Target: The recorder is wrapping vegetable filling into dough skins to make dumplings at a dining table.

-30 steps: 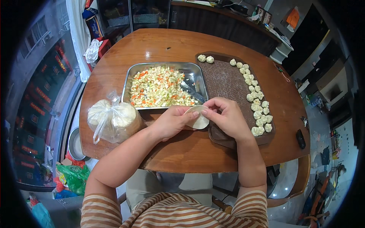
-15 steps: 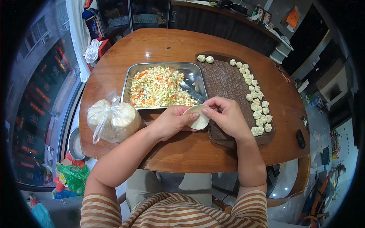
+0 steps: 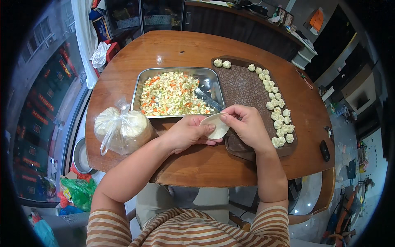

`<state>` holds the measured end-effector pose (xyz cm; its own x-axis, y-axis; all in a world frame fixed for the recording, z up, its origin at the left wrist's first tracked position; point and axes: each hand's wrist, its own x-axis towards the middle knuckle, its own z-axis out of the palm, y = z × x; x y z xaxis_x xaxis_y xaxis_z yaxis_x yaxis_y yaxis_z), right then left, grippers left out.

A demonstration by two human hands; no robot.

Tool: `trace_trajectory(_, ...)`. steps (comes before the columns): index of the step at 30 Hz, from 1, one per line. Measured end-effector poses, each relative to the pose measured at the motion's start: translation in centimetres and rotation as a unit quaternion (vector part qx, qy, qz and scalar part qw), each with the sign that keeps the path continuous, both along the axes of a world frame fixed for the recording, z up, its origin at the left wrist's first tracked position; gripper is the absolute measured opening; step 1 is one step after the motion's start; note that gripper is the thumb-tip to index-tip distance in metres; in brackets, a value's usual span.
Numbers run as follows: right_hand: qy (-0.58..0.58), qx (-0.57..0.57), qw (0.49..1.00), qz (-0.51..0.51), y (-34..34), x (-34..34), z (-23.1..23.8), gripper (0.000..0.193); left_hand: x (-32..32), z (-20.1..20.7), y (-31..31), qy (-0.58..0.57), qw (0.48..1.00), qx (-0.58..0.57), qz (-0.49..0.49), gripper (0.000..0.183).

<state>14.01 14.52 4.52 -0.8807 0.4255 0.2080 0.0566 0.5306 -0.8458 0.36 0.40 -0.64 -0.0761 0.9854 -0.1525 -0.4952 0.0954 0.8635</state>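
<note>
A round, pale dumpling wrapper point(image 3: 217, 127) is held up between both hands, just in front of the metal pan. My left hand point(image 3: 191, 132) is closed on its left side, thumb lying over the wrapper's face. With thumb and fingers my right hand point(image 3: 243, 124) pinches the upper right edge. Behind them, the steel pan point(image 3: 177, 69) holds chopped filling point(image 3: 175, 94) in white, green and orange. A flat metal spatula point(image 3: 209, 100) leans in the pan's right side. The brown tray point(image 3: 242, 88) to the right carries several pleated dumplings point(image 3: 278, 115).
A clear plastic bag point(image 3: 123, 127) of pale rounds stands left of my left forearm. All this rests on a wooden table point(image 3: 189, 175) with a curved edge. A black oblong object point(image 3: 325, 150) lies near the right edge. A metal basin point(image 3: 82, 158) sits below the table's left side.
The wrapper has shifted slightly right and its right edge is drawn out a little toward my right hand. Both hands keep their hold.
</note>
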Motion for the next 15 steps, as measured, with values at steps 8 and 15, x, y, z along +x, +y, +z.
trace_trajectory(8, -0.035, -0.030, 0.999, 0.014, 0.40, 0.17, -0.07, 0.018, -0.06, -0.26, -0.10, 0.016, 1.000, 0.020, -0.004, 0.030)
trace_trajectory(15, -0.003, -0.032, 0.999, 0.013, 0.48, -0.04, -0.87, 0.023, -0.01, -0.04, 0.03, -0.019, 0.998, -0.006, 0.057, 0.029)
